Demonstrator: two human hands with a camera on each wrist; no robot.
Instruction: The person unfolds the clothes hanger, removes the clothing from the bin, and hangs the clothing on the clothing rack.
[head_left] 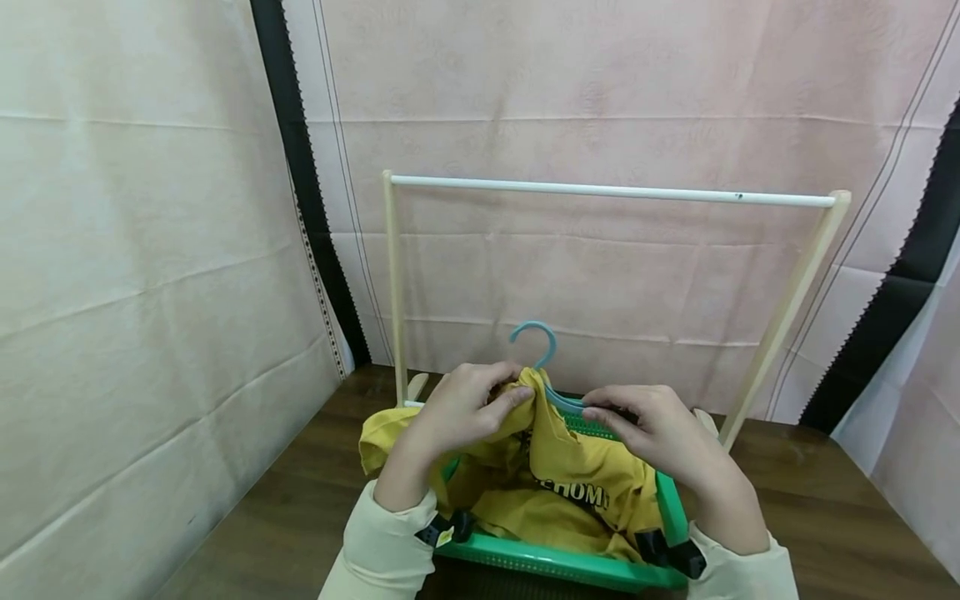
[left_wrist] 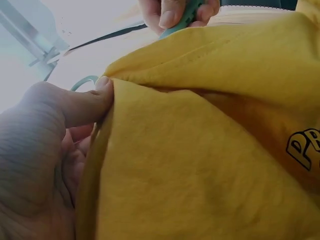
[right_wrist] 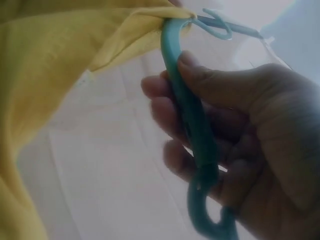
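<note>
My left hand (head_left: 474, 406) pinches the neckline of a yellow T-shirt (head_left: 592, 467) between thumb and fingers, near the base of the hanger's hook. My right hand (head_left: 651, 429) grips one arm of a blue-green clothes hanger (right_wrist: 192, 115), fingers curled round it. The hanger's hook (head_left: 542, 335) stands up above the cloth, while its other arm is hidden by the shirt. Dark lettering (left_wrist: 305, 147) shows on the shirt's front. Much of the shirt lies in a green basket (head_left: 562, 560), with one part draped over its left side.
Behind the basket stands a clothes rack with a white bar (head_left: 600, 191) and cream posts (head_left: 783, 325). Everything rests on a dark wooden table (head_left: 847, 508). Pale fabric walls (head_left: 172, 208) enclose the back and sides.
</note>
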